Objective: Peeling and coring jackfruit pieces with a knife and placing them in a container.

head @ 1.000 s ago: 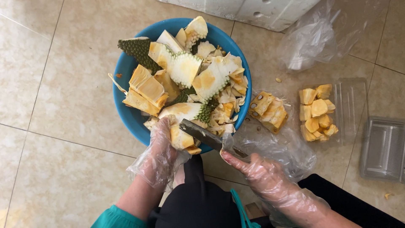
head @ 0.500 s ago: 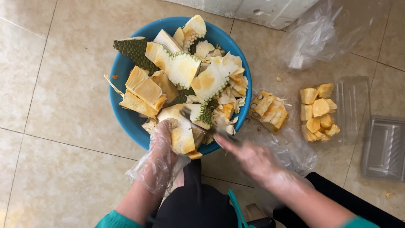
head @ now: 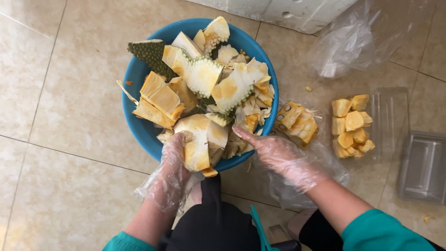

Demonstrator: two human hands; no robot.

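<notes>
basin (head: 134, 79): blue, round, on tiled floor; landmark for all below. Heaped w/ cut jackfruit rind and core scraps (head: 200, 74), spiky green skin on some, pale yellow insides.
left hand (head: 174, 162): thin clear plastic glove, at basin's near rim, fingers curled round a jackfruit chunk (head: 200, 139); chunk rests on the near rim, cut face up.
right hand (head: 278, 155): gloved too, at basin's near-right rim, fingers stretched out, tips pushing in beside the same chunk. Not clamped on anything I can see; no knife visible in it.
hands: apart, one each side of the chunk.
done so far (judged): most of the fruit looks stripped already. Peeled yellow pods in a clear tray (head: 388, 116) well right of basin, tray's left part filled; more seeded pieces (head: 297, 122) on plastic sheet just right of basin.
left to do (judged): this chunk still has flesh on rind, so pods to pull out; loose pieces not yet trayed; 2nd clear tray (head: 425, 167) far right of basin, nothing in it.
other: crumpled plastic bag (head: 344, 44) up-right of basin; white foam box (head: 297, 11) beyond basin's far rim.
</notes>
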